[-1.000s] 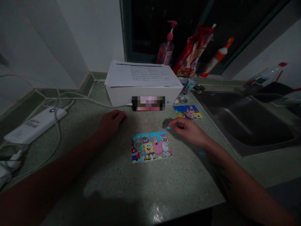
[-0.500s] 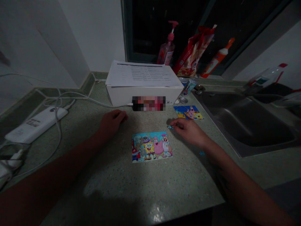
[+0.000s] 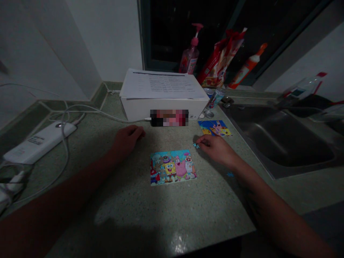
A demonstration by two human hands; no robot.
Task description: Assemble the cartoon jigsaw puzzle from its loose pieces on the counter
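A jigsaw puzzle (image 3: 173,168) with cartoon figures lies flat on the counter, with gaps showing in its left part. My right hand (image 3: 215,147) is beyond its right edge, thumb and fingers pinched together at a small light-blue puzzle piece (image 3: 196,146). Another blue puzzle piece (image 3: 230,175) lies under the right forearm's inner side. Resting on the counter up and left of the puzzle, my left hand (image 3: 129,139) is loosely curled with nothing visible in it. A blue and yellow cartoon picture (image 3: 215,128) lies just past my right hand.
A white box (image 3: 163,105) with printed paper on top stands at the back, a phone (image 3: 170,118) leaning against it. A cable runs left to a white power bank (image 3: 40,141). At right is a metal sink (image 3: 282,139); a can (image 3: 215,98) stands near it.
Almost nothing differs. My right hand's fingertips have shifted very slightly at the puzzle piece; my left hand has stayed where it was.
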